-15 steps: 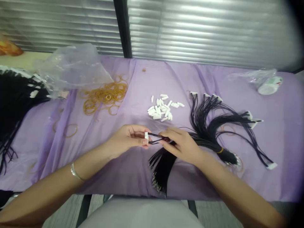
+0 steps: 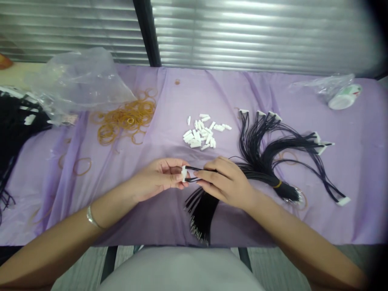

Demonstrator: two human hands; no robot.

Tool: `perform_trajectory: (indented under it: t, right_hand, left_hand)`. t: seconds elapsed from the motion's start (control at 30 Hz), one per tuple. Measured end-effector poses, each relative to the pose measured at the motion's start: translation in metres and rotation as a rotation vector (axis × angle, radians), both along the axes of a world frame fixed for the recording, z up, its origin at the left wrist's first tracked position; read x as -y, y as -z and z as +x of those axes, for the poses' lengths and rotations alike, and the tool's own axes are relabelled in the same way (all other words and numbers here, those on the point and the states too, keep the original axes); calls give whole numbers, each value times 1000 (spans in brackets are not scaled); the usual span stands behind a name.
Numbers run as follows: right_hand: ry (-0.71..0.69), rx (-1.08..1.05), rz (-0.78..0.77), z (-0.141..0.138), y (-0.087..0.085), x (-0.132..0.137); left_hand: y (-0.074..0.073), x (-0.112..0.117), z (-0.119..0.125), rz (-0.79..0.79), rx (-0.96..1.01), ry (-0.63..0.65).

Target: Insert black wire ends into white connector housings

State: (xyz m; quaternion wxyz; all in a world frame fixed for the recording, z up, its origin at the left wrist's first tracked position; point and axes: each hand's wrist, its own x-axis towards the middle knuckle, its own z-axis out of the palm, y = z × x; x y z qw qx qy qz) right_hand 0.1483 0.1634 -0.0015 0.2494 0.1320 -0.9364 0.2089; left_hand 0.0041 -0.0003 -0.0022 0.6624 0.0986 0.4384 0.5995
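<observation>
Between the thumb and fingers of my left hand point(image 2: 160, 178) is a white plastic connector point(image 2: 184, 173). Black wires point(image 2: 191, 168) run from its right side toward my right hand point(image 2: 228, 182), whose fingers are closed around them close to the connector. Below my right hand fans a bundle of loose black wire ends point(image 2: 203, 218) with small metal tips. To the right lies a bundle of black wires point(image 2: 260, 157), several of them ending in white connectors point(image 2: 343, 201). A yellow rubber band point(image 2: 277, 184) ties that bundle near its tipped end.
A pile of white connectors point(image 2: 198, 135) lies beyond my hands on the purple cloth point(image 2: 169, 121). Yellow rubber bands point(image 2: 130, 117) and a clear plastic bag point(image 2: 81, 81) are at the back left. More black wires point(image 2: 15, 129) lie far left, a white cup point(image 2: 344, 97) back right.
The whole view has shifted slightly. My right hand's fingers have moved left along the wires, closer to the connector; my left hand still holds the connector.
</observation>
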Motion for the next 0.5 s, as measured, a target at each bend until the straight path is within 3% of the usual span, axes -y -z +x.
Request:
perform_trajectory:
  t: [0.27,0.5]
  right_hand:
    - [29,-36,-32,2,-3,3]
    - [0,-88,-55,1,-2,3]
  left_hand:
    - [3,0,5,11,53,5]
    - [1,2,3,173,-408,13]
